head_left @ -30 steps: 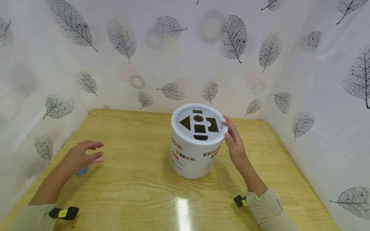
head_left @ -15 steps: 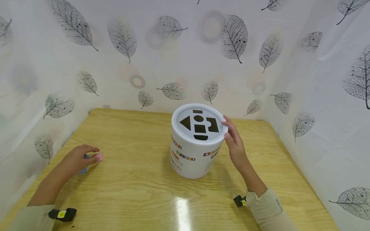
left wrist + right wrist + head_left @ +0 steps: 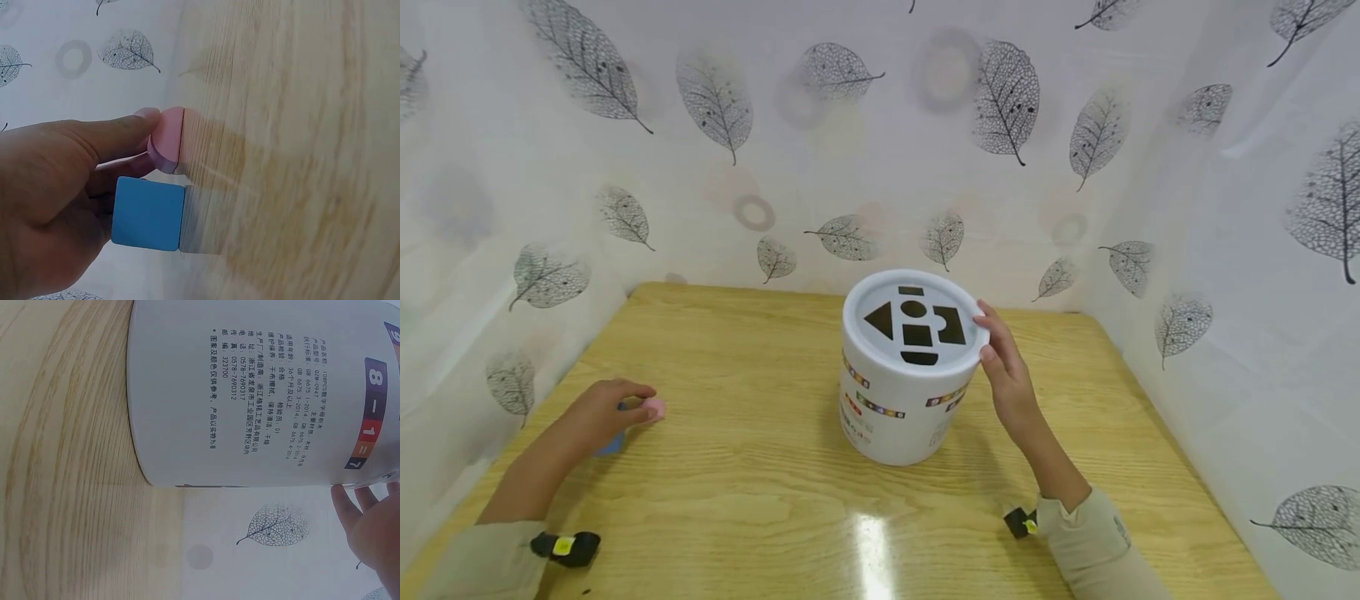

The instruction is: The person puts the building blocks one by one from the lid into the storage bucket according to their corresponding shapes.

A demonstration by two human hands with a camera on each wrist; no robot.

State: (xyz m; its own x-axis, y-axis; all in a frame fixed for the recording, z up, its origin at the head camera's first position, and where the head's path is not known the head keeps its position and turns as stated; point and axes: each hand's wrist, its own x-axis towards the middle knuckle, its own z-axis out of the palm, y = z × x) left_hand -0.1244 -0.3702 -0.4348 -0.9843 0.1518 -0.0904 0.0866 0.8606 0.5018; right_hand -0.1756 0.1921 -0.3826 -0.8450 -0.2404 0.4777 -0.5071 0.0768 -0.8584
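Observation:
At the left, my left hand [image 3: 598,417] pinches a pink half-round block [image 3: 167,139] between thumb and fingers; the block's flat side is against the wooden table. A blue square-faced block [image 3: 149,214] stands right beside it on the table, partly hidden behind the hand in the head view. In the middle stands a white bucket [image 3: 898,417], upright, printed with number strips and text. Its lid [image 3: 951,360] has several shaped holes, including a triangle, a circle and a square. My right hand [image 3: 1013,387] rests its fingers and thumb against the lid's right rim.
The wooden table [image 3: 745,500] reaches back to a pale curtain [image 3: 880,167] printed with leaf skeletons, which hangs behind it and along both sides. A light reflection lies on the table before the bucket.
My left hand has lowered slightly and closed its thumb and fingers on the pink half-round block. The right hand and the bucket have stayed in place.

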